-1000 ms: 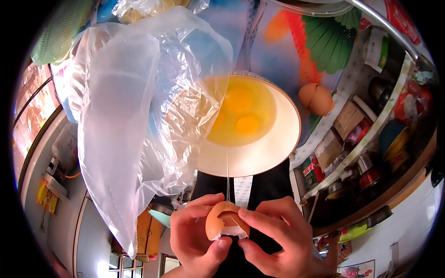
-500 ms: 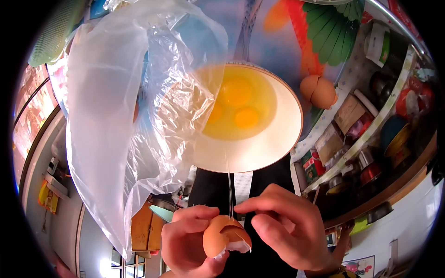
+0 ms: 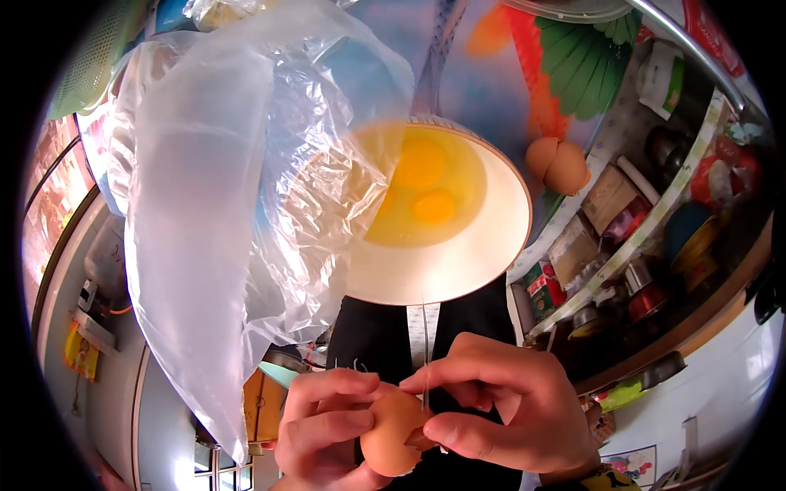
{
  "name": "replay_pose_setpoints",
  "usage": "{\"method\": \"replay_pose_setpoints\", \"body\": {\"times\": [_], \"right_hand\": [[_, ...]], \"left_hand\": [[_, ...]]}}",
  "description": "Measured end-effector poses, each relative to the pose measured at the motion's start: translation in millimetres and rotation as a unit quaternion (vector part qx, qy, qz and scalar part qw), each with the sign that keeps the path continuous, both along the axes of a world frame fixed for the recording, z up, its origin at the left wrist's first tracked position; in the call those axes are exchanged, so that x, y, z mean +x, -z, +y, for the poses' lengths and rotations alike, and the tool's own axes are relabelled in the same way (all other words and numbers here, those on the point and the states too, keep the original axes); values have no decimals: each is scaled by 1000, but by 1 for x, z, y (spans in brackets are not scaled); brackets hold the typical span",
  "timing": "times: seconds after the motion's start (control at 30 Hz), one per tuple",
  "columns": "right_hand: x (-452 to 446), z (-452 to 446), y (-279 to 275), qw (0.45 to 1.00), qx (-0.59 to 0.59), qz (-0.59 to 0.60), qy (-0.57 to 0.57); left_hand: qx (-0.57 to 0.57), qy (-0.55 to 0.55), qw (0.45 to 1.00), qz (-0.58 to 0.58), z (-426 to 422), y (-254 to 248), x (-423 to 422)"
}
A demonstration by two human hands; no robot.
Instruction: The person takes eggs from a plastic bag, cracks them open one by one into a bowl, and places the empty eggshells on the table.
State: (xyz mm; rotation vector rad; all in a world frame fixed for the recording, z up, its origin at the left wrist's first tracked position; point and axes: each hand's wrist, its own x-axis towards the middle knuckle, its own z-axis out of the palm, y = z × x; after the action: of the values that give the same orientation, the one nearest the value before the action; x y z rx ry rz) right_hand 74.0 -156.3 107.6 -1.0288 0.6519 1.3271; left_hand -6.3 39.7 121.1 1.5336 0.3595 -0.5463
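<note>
A cracked brown eggshell point(image 3: 391, 435) is held low in front of me by my left hand point(image 3: 327, 425), its fingers wrapped round the side. My right hand point(image 3: 508, 409) meets the shell from the right, thumb at the broken edge and index fingertip at the top. A thin, clear strand of egg white point(image 3: 426, 344) stretches from the shell up toward the bowl. Beyond my hands, the white bowl point(image 3: 458, 274) contains raw egg, with two yolks point(image 3: 434, 208) showing. A clear plastic bag point(image 3: 196, 188) hides the bowl's left part.
Broken brown eggshells point(image 3: 558, 165) lie on the colourful tabletop point(image 3: 483, 82) right of the bowl. Shelving point(image 3: 647, 237) with pots and packages stands at the right. A green perforated basket point(image 3: 94, 61) is at the upper left.
My right hand has come in against the shell, its thumb now at the broken edge. The shell has turned, showing more of its rounded outside. The view has shifted slightly.
</note>
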Motion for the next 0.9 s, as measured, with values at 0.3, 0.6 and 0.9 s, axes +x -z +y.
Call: {"method": "replay_pose_setpoints", "body": {"times": [0.3, 0.6, 0.9], "right_hand": [[3, 14, 3, 995, -54, 20, 84], [11, 27, 4, 975, -179, -133, -19], [5, 29, 18, 909, -279, -291, -103]], "left_hand": [[4, 7, 1000, 0, 6, 3, -1], [-127, -147, 977, 86, 9, -1, -9], [-107, -145, 904, 388, 45, -26, -41]]}}
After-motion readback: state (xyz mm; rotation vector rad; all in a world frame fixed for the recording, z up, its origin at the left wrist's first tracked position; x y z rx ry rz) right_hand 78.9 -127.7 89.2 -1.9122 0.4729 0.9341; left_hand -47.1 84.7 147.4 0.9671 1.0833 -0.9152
